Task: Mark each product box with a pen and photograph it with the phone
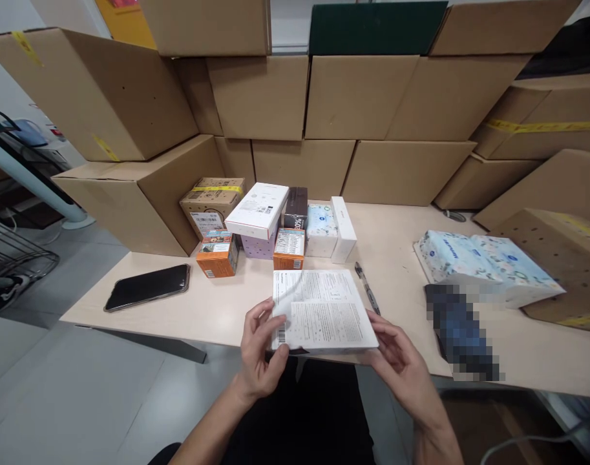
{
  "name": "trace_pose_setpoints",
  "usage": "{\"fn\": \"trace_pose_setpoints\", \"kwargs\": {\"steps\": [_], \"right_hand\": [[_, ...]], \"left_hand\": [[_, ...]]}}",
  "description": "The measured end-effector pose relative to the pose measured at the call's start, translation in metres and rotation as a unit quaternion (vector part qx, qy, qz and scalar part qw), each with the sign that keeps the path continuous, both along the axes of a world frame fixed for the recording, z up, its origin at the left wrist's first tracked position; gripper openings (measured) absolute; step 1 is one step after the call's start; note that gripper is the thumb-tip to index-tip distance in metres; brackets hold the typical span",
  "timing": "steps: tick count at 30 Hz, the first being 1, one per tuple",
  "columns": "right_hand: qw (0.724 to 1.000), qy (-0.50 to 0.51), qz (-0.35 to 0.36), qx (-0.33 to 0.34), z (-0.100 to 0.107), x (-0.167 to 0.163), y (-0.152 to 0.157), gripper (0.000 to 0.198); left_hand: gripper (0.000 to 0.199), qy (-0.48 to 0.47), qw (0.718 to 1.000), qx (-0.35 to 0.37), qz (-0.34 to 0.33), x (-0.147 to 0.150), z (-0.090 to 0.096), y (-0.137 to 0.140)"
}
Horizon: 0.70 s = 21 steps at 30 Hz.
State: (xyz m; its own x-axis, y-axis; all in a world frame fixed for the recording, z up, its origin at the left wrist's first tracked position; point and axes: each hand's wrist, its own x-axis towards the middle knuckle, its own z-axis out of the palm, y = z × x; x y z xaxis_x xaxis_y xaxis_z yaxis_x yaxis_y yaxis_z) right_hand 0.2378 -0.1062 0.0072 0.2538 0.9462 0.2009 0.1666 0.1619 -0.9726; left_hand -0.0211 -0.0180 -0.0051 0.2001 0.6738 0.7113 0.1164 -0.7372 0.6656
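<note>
A flat white box (326,310) with printed text and a barcode on its upper face lies between my hands at the table's front edge. My left hand (263,349) grips its left side, thumb at the near corner and fingers by the barcode. Around the right edge, my right hand (396,358) closes with its fingers partly hidden behind the box. Just beyond the box's right side rests a black pen (367,289). Behind it stand an orange printed box (289,248), a white tissue pack (322,229) and a slim white box (343,230).
A black phone (148,287) lies at the left of the table (227,307). More small boxes include an orange one (218,253) and a white one (258,210). Tissue packs (483,265) and a pixelated dark object (462,332) lie right. Cardboard boxes (362,97) wall the back.
</note>
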Motion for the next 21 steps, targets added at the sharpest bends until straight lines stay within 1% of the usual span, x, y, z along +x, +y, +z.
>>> {"fn": "trace_pose_setpoints", "kwargs": {"steps": [1,2,3,5,6,8,10,11,12,14,17,18,19,21], "right_hand": [[0.999,-0.029,-0.013,-0.009,0.004,0.007,0.000,0.026],[0.997,-0.062,-0.043,-0.018,0.008,0.014,0.003,0.026],[0.991,-0.100,-0.088,-0.028,0.013,0.022,0.007,0.029],[0.962,-0.193,-0.182,-0.059,0.022,0.033,0.021,0.037],[0.943,-0.246,-0.207,-0.081,0.026,0.037,0.030,0.041],[0.902,-0.353,-0.213,-0.126,0.032,0.040,0.049,0.045],[0.866,-0.429,-0.187,-0.177,0.033,0.040,0.067,0.042],[0.855,-0.445,-0.173,-0.201,0.033,0.039,0.073,0.038],[0.851,-0.449,-0.159,-0.220,0.032,0.039,0.079,0.033],[0.857,-0.436,-0.142,-0.235,0.030,0.039,0.085,0.028],[0.871,-0.417,-0.149,-0.215,0.031,0.043,0.085,0.027],[0.885,-0.390,-0.159,-0.199,0.033,0.043,0.083,0.028],[0.909,-0.340,-0.168,-0.174,0.036,0.043,0.080,0.029],[0.963,-0.182,-0.169,-0.107,0.045,0.038,0.075,0.030]], "left_hand": [[0.037,0.012,1.000,0.007,0.000,0.000,0.000,-0.001],[0.035,0.021,1.000,0.014,0.002,0.000,0.000,-0.001],[0.034,0.026,0.999,0.021,0.006,0.000,-0.001,-0.001],[0.033,0.033,0.999,0.029,0.018,0.001,0.000,-0.001],[0.033,0.036,0.998,0.033,0.026,0.001,0.001,-0.001],[0.031,0.046,0.997,0.049,0.043,0.002,0.005,-0.002],[0.030,0.068,0.992,0.085,0.063,0.003,0.012,-0.004],[0.030,0.082,0.988,0.110,0.071,0.004,0.016,-0.005],[0.030,0.096,0.983,0.137,0.077,0.005,0.021,-0.007],[0.034,0.125,0.972,0.181,0.078,0.009,0.030,-0.010],[0.035,0.163,0.962,0.205,0.077,0.015,0.037,-0.014],[0.036,0.175,0.960,0.205,0.080,0.017,0.037,-0.014],[0.036,0.188,0.957,0.204,0.084,0.018,0.037,-0.014],[0.039,0.217,0.951,0.201,0.090,0.021,0.035,-0.014]]}}
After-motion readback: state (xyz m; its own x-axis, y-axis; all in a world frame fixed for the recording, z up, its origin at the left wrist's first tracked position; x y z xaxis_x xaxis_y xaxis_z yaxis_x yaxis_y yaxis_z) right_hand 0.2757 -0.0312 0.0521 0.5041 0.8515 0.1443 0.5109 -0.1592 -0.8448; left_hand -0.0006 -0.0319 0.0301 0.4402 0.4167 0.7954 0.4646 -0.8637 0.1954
